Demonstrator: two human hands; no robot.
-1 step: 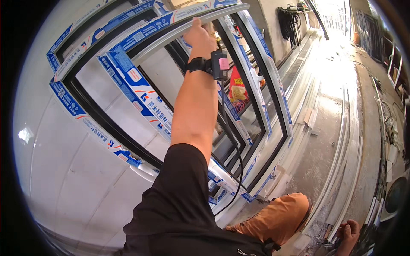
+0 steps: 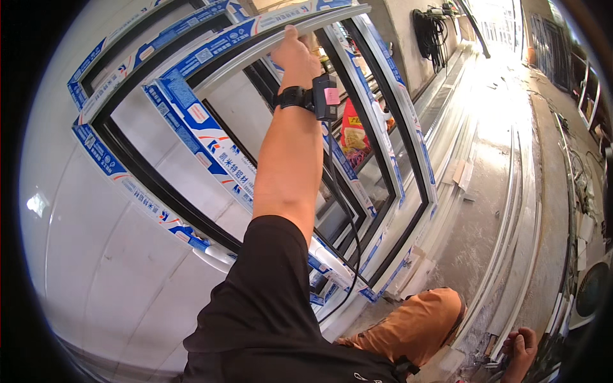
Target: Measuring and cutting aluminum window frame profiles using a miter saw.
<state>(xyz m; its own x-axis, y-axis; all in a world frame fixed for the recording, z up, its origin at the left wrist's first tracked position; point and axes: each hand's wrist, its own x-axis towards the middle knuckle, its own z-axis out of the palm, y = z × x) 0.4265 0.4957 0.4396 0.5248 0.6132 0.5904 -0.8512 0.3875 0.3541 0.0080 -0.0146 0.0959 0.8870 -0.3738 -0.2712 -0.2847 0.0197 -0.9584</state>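
Observation:
Stretched up and forward, my left hand (image 2: pixel 295 56) is closed round the top rail of a metal window frame (image 2: pixel 185 102). Its thumb lies over the rail; the other fingers are mostly hidden behind it. The frame has a pale rail and blue-and-white protective film along its side. More film-covered frames (image 2: pixel 135 182) with black inner edges stand close around it. A black strap with a small dark box (image 2: pixel 325 97) sits on my left wrist, and a black cable hangs down from it. At lower right, my right hand (image 2: pixel 520 348) hangs with fingers curled, apart from the frames, nothing visible in it.
White panels (image 2: pixel 89 255) rise on the left. Long pale metal profiles (image 2: pixel 504 242) lie along the floor on the right. A coil of black cable (image 2: pixel 429 41) hangs on the wall. My bent knee in orange trousers (image 2: pixel 415 322) is low in front. A red bag (image 2: pixel 352 127) shows through the frames.

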